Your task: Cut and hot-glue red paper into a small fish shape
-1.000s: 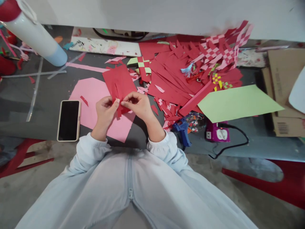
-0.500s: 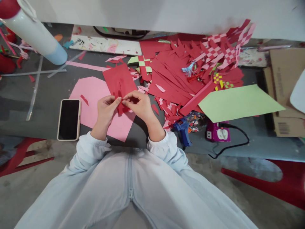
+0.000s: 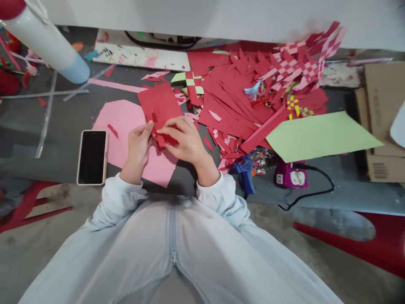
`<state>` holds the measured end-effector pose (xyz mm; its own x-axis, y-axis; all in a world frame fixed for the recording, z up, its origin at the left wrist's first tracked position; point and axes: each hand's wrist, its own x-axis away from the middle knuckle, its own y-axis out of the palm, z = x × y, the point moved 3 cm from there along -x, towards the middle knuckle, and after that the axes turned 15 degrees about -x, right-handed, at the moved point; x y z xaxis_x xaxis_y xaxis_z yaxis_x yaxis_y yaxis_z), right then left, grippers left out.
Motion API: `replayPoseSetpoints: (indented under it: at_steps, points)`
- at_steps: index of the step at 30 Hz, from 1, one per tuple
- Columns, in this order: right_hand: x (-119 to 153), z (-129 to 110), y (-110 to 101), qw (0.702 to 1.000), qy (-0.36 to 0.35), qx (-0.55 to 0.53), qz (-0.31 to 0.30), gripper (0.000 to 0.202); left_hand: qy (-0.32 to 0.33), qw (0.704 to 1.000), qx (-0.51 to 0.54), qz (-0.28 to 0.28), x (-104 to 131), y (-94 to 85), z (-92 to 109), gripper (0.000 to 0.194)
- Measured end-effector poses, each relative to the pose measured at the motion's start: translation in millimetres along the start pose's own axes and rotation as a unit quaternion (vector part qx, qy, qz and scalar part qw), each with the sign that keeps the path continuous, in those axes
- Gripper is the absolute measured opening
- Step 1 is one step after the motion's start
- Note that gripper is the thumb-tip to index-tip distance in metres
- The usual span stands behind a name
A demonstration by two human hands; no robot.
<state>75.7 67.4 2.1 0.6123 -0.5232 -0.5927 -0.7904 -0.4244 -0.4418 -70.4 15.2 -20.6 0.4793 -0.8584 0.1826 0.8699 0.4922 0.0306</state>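
Between my two hands is a small folded piece of red paper (image 3: 160,138), partly hidden by the fingers. My left hand (image 3: 139,143) pinches its left side between thumb and forefinger. From the right, my right hand (image 3: 185,141) grips it with thumb and fingertips. A flat red paper sheet (image 3: 163,99) lies just beyond the fingers. Under both hands spreads a large pink paper sheet (image 3: 118,118) with a thin red scrap on it.
A phone (image 3: 92,157) lies left of the pink sheet, a bottle (image 3: 60,50) behind it. Red strips and woven pieces (image 3: 234,93) pile up at right, near a green sheet (image 3: 322,135), a blue glue gun (image 3: 245,173) and a purple power socket block (image 3: 291,174) with a black cable.
The red paper piece has turned and now shows a wider folded face. My left fingertips have shifted left and up, and my right hand has opened its grip wider over the piece.
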Motion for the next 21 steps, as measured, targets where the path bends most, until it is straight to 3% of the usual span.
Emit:
replayPoseSetpoints:
  at_steps: [5, 10, 14, 17, 21]
  points:
    - [-1, 4, -1, 0.996, 0.009, 0.001, 0.090, 0.010, -0.014, 0.999, -0.018, -0.032, 2, 4.5, -2, 0.039]
    - [0, 16, -7, 0.982, 0.069, -0.004, 0.178, 0.020, -0.041, 0.997, -0.012, -0.061, 5, 8.6, -2, 0.036]
    - [1, 23, -11, 0.968, 0.097, -0.026, 0.230, 0.023, -0.058, 0.990, -0.037, -0.123, 8, 12.8, -1, 0.035]
    - [1, 24, -11, 0.963, 0.108, -0.045, 0.242, 0.022, -0.078, 0.983, -0.041, -0.161, 10, 15.2, -1, 0.037]
    - [0, 22, -9, 0.968, 0.123, -0.071, 0.209, 0.017, -0.079, 0.975, -0.049, -0.200, 11, 17.3, -1, 0.035]
